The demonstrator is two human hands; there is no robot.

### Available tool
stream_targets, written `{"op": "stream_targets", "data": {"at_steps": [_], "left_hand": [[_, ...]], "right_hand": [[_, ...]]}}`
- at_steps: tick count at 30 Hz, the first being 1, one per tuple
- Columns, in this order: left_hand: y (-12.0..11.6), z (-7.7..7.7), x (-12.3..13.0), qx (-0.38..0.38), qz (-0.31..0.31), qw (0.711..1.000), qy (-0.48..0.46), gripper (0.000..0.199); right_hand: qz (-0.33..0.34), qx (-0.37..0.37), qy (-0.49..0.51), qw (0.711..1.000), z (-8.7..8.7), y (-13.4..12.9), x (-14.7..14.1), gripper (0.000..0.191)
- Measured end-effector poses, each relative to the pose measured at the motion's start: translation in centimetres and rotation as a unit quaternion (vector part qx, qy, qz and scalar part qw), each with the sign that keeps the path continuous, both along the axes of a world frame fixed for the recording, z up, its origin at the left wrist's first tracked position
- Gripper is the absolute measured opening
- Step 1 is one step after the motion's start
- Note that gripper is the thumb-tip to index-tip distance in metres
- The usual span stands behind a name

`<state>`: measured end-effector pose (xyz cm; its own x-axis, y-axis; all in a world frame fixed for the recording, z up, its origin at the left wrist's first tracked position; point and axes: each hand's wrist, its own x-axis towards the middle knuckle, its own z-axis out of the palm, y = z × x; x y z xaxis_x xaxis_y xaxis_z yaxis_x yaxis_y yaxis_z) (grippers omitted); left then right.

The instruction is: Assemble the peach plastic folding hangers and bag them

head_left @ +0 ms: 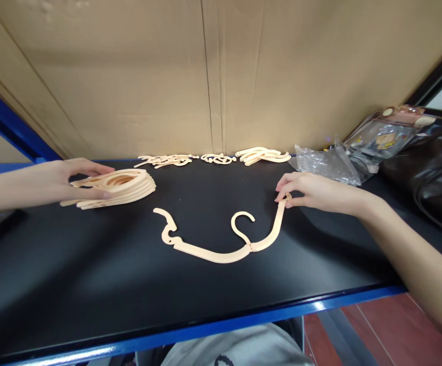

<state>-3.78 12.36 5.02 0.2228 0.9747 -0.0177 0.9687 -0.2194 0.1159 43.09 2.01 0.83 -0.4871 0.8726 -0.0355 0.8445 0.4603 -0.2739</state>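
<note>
A cream plastic hanger (217,257) lies unfolded on the black table (129,300), its hook (240,223) pointing away from me. My right hand (301,190) pinches the tip of its right arm. The hanger's left end has a curved, notched piece (169,229) on it. At the left, my left hand (80,180) grips a stack of folded cream hangers (129,190), fingers over the top and thumb along the near side.
Small piles of cream pieces (167,160), (219,158) and curved arms (262,155) lie along the cardboard wall (129,76). Clear plastic bags (327,162) and a dark bag (430,168) are at the right. A blue edge (167,335) runs along the front.
</note>
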Motion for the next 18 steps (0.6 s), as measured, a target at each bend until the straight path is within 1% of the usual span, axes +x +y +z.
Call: {"op": "stream_targets", "data": {"at_steps": [2, 3, 5, 10, 15, 18], "left_hand": [[0.7, 0.3, -1.1, -0.017, -0.009, 1.000, -0.004, 0.104], [1.0, 0.4, -1.4, -0.012, -0.009, 1.000, -0.010, 0.105], [1.1, 0.3, -1.6, -0.016, -0.013, 1.000, -0.017, 0.106], [0.7, -0.3, -0.6, -0.012, -0.022, 1.000, -0.019, 0.111], [0.6, -0.3, 0.0, -0.040, -0.019, 0.999, -0.029, 0.115], [0.5, -0.4, 0.2, -0.035, -0.009, 0.999, -0.032, 0.121]], "right_hand": [[0.001, -0.002, -0.003, 1.000, 0.0, 0.0, 0.0, 0.029], [0.002, -0.003, -0.003, 1.000, -0.1, 0.0, 0.1, 0.029], [0.003, -0.004, -0.001, 1.000, -0.1, 0.1, 0.1, 0.029], [0.006, -0.005, -0.002, 1.000, -0.2, 0.2, 0.2, 0.030], [0.007, -0.009, 0.004, 1.000, -0.2, 0.2, 0.1, 0.032], [0.003, -0.010, 0.012, 1.000, -0.2, 0.2, 0.0, 0.032]]}}
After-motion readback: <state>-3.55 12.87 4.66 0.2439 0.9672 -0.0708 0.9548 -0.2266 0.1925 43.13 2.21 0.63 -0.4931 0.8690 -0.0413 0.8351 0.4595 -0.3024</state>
